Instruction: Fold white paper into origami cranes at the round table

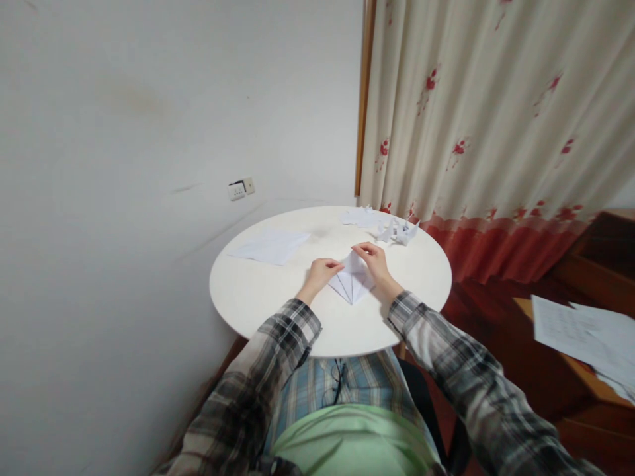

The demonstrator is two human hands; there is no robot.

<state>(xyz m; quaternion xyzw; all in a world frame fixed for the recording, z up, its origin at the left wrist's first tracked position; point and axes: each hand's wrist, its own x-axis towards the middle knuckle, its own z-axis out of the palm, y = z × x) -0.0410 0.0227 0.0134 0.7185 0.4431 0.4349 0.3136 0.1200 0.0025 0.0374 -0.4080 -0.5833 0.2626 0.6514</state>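
Observation:
A partly folded sheet of white paper (351,285), creased with lines that meet at its near point, lies in front of me on the round white table (278,304). My left hand (321,272) pinches the paper's left edge between thumb and fingers. At the upper right, my right hand (373,259) grips a raised flap of the same paper with fingertips pressed together. Part of the right side is hidden behind that hand. Beyond it stand several folded paper figures (399,231).
Flat white paper sheets (272,246) lie at the table's left, and more paper (358,217) is at the back. A wall with a socket (237,192) borders the left. Curtains (476,132) hang behind. Printed sheets (580,330) rest on wooden furniture at right.

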